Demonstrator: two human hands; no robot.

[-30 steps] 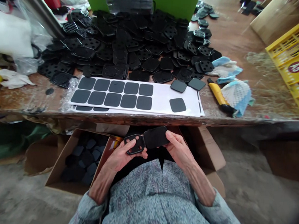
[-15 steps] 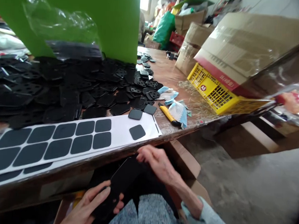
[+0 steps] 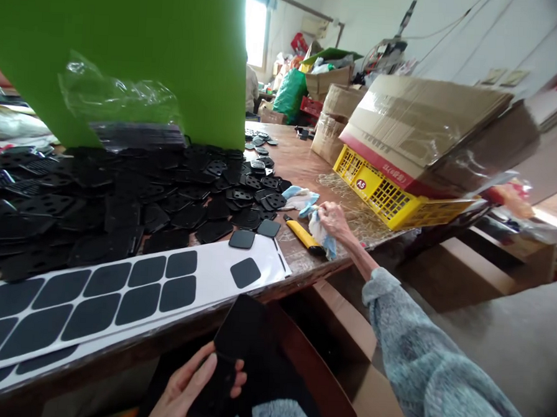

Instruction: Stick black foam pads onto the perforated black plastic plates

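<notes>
Low in the view, my left hand is closed round a flat black plate, thumb on top and fingertips round its right edge. My right hand reaches over the table, its fingers pinched on a blue and white cloth. Beside that cloth lies a yellow cutter with a black end. A second blue and white cloth is just left of my right fingers. White sheets with dark rounded squares lie along the table edge, and a loose dark square rests on their right end.
Many black plates are heaped at left before a green panel with a clear plastic bag. A yellow crate under a large carton stands at right. Below the table edge is an open carton. A person is far back.
My right hand has moved from beside the black plate, below the table edge, up and right onto the cloth and taken hold of it. My left hand still holds the plate. The view has tilted up.
</notes>
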